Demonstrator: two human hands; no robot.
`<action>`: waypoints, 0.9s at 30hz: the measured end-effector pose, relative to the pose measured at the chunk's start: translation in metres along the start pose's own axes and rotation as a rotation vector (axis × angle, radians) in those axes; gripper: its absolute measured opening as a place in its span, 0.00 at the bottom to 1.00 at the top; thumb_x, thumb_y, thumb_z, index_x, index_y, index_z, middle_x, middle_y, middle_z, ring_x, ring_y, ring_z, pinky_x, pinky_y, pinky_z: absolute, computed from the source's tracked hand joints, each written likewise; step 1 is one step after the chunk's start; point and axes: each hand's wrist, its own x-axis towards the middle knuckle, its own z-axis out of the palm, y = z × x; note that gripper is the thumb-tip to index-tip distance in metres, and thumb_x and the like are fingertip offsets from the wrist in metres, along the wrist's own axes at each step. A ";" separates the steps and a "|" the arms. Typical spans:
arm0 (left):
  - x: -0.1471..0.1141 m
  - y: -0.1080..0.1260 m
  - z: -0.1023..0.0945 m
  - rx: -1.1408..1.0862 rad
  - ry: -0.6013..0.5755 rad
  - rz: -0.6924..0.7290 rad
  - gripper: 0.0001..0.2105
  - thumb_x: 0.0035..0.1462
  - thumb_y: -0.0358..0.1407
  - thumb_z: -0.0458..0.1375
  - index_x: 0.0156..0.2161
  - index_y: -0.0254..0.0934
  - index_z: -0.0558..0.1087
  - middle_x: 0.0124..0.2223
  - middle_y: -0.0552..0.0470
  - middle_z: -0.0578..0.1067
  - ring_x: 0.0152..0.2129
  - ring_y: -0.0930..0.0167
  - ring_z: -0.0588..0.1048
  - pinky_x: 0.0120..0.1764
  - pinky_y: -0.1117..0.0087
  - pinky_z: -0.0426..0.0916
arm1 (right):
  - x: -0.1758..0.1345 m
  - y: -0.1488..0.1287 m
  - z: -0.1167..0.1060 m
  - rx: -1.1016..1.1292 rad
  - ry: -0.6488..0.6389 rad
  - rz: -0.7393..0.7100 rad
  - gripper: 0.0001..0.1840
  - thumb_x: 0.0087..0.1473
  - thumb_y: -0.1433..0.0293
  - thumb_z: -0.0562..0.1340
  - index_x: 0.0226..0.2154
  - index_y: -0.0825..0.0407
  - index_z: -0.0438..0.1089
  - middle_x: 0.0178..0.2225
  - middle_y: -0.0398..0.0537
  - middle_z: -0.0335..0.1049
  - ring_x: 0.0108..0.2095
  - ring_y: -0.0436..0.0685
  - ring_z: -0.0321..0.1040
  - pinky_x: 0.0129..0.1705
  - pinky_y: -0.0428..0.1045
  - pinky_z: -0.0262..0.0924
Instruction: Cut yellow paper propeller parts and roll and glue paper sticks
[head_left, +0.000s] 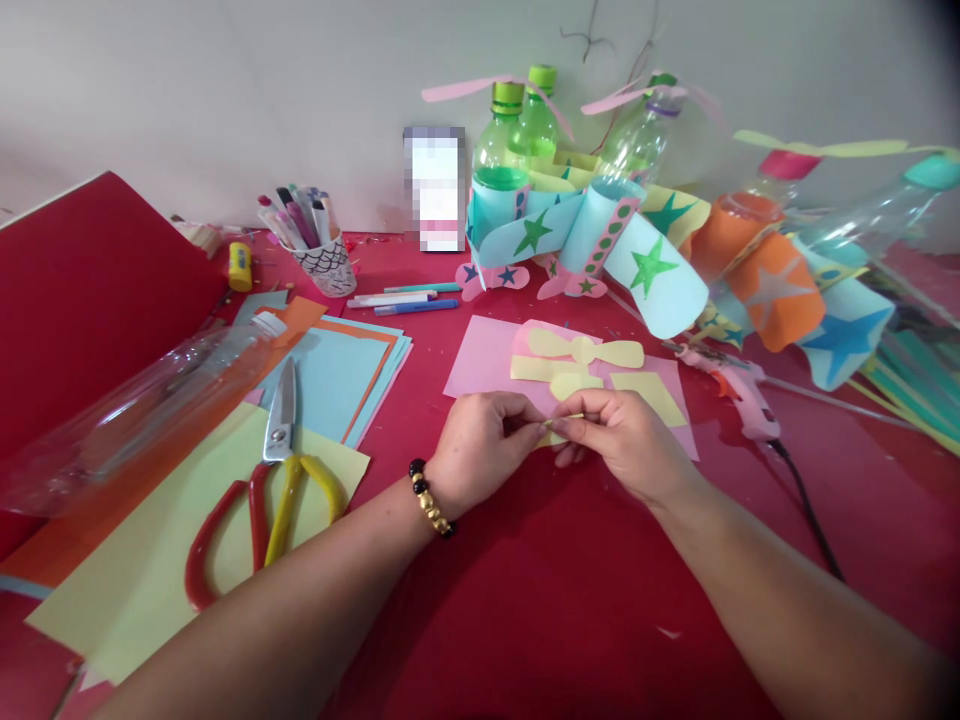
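My left hand and my right hand meet over the red table, both closed in a pinch on one small piece of yellow paper. Most of that piece is hidden behind my fingers. Just beyond lie a yellow propeller-shaped cutout, a yellow paper strip, a rounded yellow piece and a yellow rectangle. They rest on pink paper. A beaded bracelet circles my left wrist.
Large scissors lie on coloured sheets at left, near a clear plastic bottle. A cup of pens, loose markers and a phone stand farther back. Decorated bottle planes and a pink glue gun occupy the right.
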 end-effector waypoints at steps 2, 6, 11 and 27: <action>-0.001 0.000 0.000 0.026 0.019 0.009 0.06 0.51 0.31 0.57 0.26 0.35 0.75 0.23 0.55 0.74 0.20 0.77 0.68 0.24 0.77 0.62 | 0.000 0.001 0.000 0.013 -0.003 -0.005 0.11 0.49 0.63 0.65 0.30 0.55 0.71 0.21 0.44 0.72 0.21 0.51 0.71 0.26 0.45 0.64; -0.004 -0.003 0.004 0.117 0.072 0.103 0.06 0.51 0.30 0.57 0.29 0.36 0.76 0.26 0.54 0.75 0.22 0.76 0.70 0.27 0.76 0.64 | 0.001 0.005 0.000 0.005 -0.012 -0.003 0.12 0.49 0.62 0.65 0.30 0.55 0.71 0.19 0.44 0.72 0.21 0.51 0.70 0.25 0.45 0.63; -0.005 -0.007 0.006 0.149 0.105 0.144 0.06 0.50 0.30 0.57 0.31 0.38 0.77 0.28 0.54 0.76 0.23 0.75 0.71 0.29 0.75 0.65 | 0.003 0.006 0.000 -0.025 -0.043 0.003 0.14 0.49 0.60 0.65 0.31 0.55 0.71 0.19 0.45 0.71 0.21 0.52 0.70 0.26 0.46 0.63; -0.004 -0.006 0.007 0.219 0.190 0.230 0.04 0.49 0.29 0.57 0.28 0.36 0.75 0.26 0.55 0.75 0.22 0.76 0.70 0.28 0.75 0.64 | 0.001 0.003 0.003 0.082 -0.058 0.051 0.13 0.49 0.61 0.65 0.28 0.55 0.71 0.21 0.44 0.72 0.19 0.51 0.70 0.22 0.45 0.60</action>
